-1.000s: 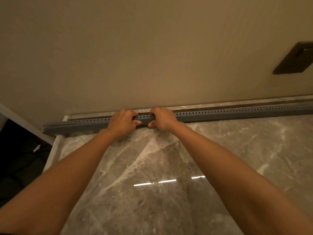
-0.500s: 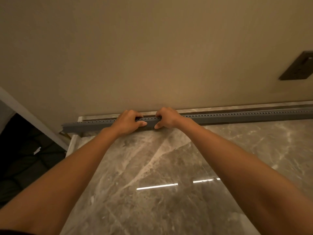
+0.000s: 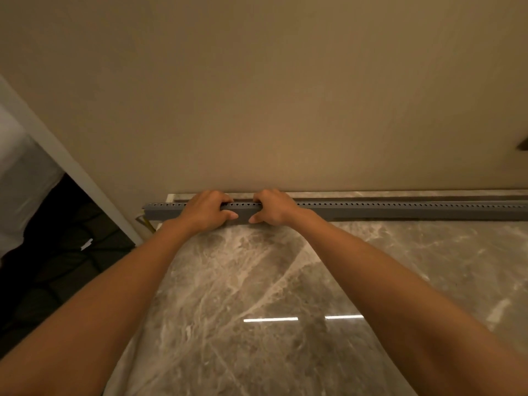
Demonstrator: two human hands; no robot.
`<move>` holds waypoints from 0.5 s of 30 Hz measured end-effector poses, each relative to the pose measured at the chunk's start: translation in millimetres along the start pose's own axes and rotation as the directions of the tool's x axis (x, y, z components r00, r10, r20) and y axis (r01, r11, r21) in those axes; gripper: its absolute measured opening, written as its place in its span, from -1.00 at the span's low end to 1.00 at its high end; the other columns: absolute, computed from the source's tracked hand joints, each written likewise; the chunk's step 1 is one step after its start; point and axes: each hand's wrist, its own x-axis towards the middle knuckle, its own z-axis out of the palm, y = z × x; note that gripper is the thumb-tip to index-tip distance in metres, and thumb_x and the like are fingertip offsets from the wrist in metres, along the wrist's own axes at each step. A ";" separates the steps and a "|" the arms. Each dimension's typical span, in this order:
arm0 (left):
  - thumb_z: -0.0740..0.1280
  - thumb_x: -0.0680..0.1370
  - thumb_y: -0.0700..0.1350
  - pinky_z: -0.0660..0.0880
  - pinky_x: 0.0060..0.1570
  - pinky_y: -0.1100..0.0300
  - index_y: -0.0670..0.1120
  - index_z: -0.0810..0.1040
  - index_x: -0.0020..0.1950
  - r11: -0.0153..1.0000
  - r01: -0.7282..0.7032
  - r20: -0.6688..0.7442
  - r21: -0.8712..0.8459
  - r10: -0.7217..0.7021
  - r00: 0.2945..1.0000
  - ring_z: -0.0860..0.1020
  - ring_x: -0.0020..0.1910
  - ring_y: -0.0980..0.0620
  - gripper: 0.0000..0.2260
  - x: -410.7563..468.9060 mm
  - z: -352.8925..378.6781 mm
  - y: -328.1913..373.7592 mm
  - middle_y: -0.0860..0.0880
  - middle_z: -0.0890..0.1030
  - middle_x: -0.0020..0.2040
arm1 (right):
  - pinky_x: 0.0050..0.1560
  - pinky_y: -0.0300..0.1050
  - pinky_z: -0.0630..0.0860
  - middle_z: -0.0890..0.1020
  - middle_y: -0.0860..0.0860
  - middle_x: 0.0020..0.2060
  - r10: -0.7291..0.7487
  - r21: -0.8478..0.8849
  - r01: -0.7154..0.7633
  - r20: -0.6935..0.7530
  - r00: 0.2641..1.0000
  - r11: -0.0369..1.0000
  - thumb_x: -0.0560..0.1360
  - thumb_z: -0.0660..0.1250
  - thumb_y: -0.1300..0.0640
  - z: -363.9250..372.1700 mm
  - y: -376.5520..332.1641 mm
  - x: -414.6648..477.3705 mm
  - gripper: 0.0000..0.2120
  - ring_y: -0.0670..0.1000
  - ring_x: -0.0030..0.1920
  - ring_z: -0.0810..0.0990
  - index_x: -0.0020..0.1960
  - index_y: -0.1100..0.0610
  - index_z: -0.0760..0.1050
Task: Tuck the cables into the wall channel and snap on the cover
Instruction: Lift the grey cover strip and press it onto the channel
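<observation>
Left hand [image 3: 206, 210] and right hand [image 3: 274, 206], fingers curled over the grey channel cover [image 3: 371, 211] at the far wall's foot, press near its left end, where uneven pressure could leave the cover unseated or pinch the cables [image 3: 144, 221] protruding there.

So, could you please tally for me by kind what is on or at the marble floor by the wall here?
Hands: 2, left hand and right hand
Grey cable channel: 1
Yellowish cables at its left end: cannot count
Dark wall plate: 1
Total: 4, besides the cables
</observation>
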 end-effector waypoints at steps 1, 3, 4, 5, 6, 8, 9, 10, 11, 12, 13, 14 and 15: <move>0.38 0.49 -0.01 0.50 0.02 0.02 -0.11 0.61 0.11 1.000 -0.003 -0.017 0.015 0.003 1.000 0.58 0.05 -0.16 -0.74 0.1 1.2 0.5 -0.16 0.67 0.06 | -0.11 -0.08 0.36 0.61 0.22 0.12 -0.006 -0.016 0.006 -0.010 1.000 1.000 0.47 0.40 0.02 0.5 -0.2 -0.2 -0.62 0.22 0.12 0.55 0.16 0.25 0.51; 0.37 0.49 -0.02 0.48 0.02 0.04 -0.11 0.61 0.12 0.999 -0.007 -0.050 0.042 0.009 0.999 0.57 0.07 -0.17 -0.74 -0.6 2.8 2.6 -0.16 0.66 0.08 | -0.02 -0.05 0.44 0.60 0.22 0.13 -0.017 -0.045 0.015 -0.029 0.999 0.999 0.47 0.40 0.03 1.8 -1.3 -0.6 -0.62 0.22 0.14 0.55 0.17 0.24 0.50; 0.37 0.49 -0.02 0.48 0.03 0.04 -0.11 0.61 0.13 0.999 -0.009 -0.062 0.052 0.012 0.998 0.57 0.09 -0.17 -0.73 -0.8 3.0 3.9 -0.16 0.66 0.10 | 0.02 -0.03 0.46 0.60 0.21 0.13 -0.018 -0.057 0.016 -0.038 0.999 0.998 0.46 0.41 0.03 1.9 -1.7 -0.8 -0.62 0.22 0.15 0.54 0.17 0.24 0.50; 0.37 0.49 -0.02 0.48 0.04 0.04 -0.11 0.61 0.14 0.998 -0.009 -0.067 0.056 0.013 0.998 0.57 0.10 -0.18 -0.72 -0.8 3.3 4.4 -0.16 0.65 0.11 | 0.04 -0.03 0.46 0.61 0.21 0.13 -0.017 -0.063 0.015 -0.042 0.999 0.998 0.46 0.41 0.03 1.8 -1.7 -0.8 -0.62 0.22 0.15 0.54 0.17 0.23 0.51; 0.37 0.49 -0.01 0.49 0.05 0.03 -0.11 0.60 0.15 0.998 -0.009 -0.068 0.054 0.013 0.998 0.57 0.10 -0.18 -0.71 -1.0 3.3 4.6 -0.16 0.65 0.12 | 0.02 -0.03 0.46 0.61 0.21 0.13 -0.016 -0.065 0.013 -0.041 0.999 0.998 0.45 0.42 0.02 0.9 -1.7 -0.6 -0.62 0.22 0.14 0.55 0.16 0.23 0.51; 0.38 0.48 0.00 0.51 0.05 0.02 -0.11 0.60 0.15 0.999 -0.006 -0.060 0.033 0.008 0.998 0.57 0.09 -0.17 -0.70 -0.9 2.0 2.7 -0.16 0.66 0.10 | -0.09 -0.06 0.39 0.61 0.22 0.11 -0.010 -0.054 0.008 -0.030 0.999 0.998 0.44 0.43 0.02 -1.1 -1.7 1.0 -0.62 0.22 0.13 0.55 0.15 0.24 0.53; 0.39 0.48 0.00 0.52 0.03 0.01 -0.11 0.61 0.14 1.000 -0.006 -0.053 0.014 0.006 0.999 0.58 0.07 -0.17 -0.71 -0.9 1.4 1.3 -0.17 0.67 0.08 | -0.13 -0.09 0.35 0.61 0.22 0.10 -0.003 -0.047 0.002 -0.024 1.000 0.999 0.44 0.43 0.03 -1.7 -2.0 1.6 -0.62 0.22 0.12 0.56 0.14 0.25 0.53; 0.39 0.48 0.00 0.51 0.02 0.02 -0.11 0.61 0.13 1.000 -0.007 -0.048 -0.010 0.006 0.999 0.58 0.05 -0.16 -0.71 -1.4 1.1 0.1 -0.17 0.67 0.06 | -0.14 -0.10 0.33 0.61 0.23 0.10 0.004 -0.042 -0.005 -0.016 1.000 0.999 0.44 0.43 0.03 -2.0 -2.8 2.1 -0.63 0.22 0.12 0.56 0.13 0.26 0.54; 0.39 0.48 -0.01 0.50 0.00 0.03 -0.11 0.61 0.12 0.999 -0.009 -0.044 -0.039 0.007 0.999 0.58 0.04 -0.16 -0.72 -2.3 0.5 -1.0 -0.17 0.67 0.05 | -0.14 -0.10 0.33 0.62 0.23 0.09 0.010 -0.040 -0.010 -0.008 1.000 0.999 0.44 0.43 0.04 -2.1 -4.2 3.0 -0.63 0.22 0.11 0.57 0.13 0.26 0.54; 0.39 0.48 -0.02 0.49 0.01 0.04 -0.12 0.61 0.14 0.997 -0.015 -0.037 -0.070 0.013 0.999 0.58 0.04 -0.15 -0.72 -3.6 -0.6 -1.8 -0.17 0.67 0.06 | -0.15 -0.10 0.34 0.62 0.23 0.09 0.013 -0.038 -0.012 0.003 1.000 0.999 0.44 0.43 0.04 -1.6 -6.4 3.7 -0.63 0.22 0.10 0.57 0.13 0.27 0.54; 0.39 0.49 -0.04 0.49 0.04 0.04 -0.13 0.60 0.16 0.995 -0.022 -0.028 -0.098 0.019 0.999 0.57 0.07 -0.15 -0.71 -4.6 -1.9 -3.2 -0.17 0.66 0.09 | -0.15 -0.11 0.34 0.62 0.24 0.09 0.012 -0.033 -0.011 0.014 1.000 0.999 0.44 0.43 0.04 -1.1 -9.1 4.4 -0.62 0.21 0.06 0.57 0.13 0.27 0.54; 0.39 0.49 -0.06 0.48 0.08 0.03 -0.14 0.58 0.19 0.993 -0.026 -0.019 -0.116 0.024 1.000 0.56 0.10 -0.14 -0.69 -5.7 -3.9 -5.2 -0.17 0.64 0.12 | -0.15 -0.11 0.33 0.62 0.24 0.08 0.009 -0.025 -0.008 0.023 1.000 1.000 0.44 0.43 0.04 -0.7 -12.4 5.0 -0.62 0.18 0.00 0.55 0.13 0.28 0.54; 0.39 0.49 -0.06 0.47 0.11 0.04 -0.15 0.57 0.21 0.992 -0.020 -0.008 -0.126 0.019 1.000 0.56 0.12 -0.14 -0.68 -6.7 -6.5 -9.4 -0.17 0.63 0.15 | -0.16 -0.12 0.31 0.62 0.24 0.03 0.003 -0.015 -0.003 0.029 1.000 1.000 0.45 0.42 0.03 -0.6 -16.6 5.6 -0.62 0.13 -0.08 0.51 0.12 0.29 0.54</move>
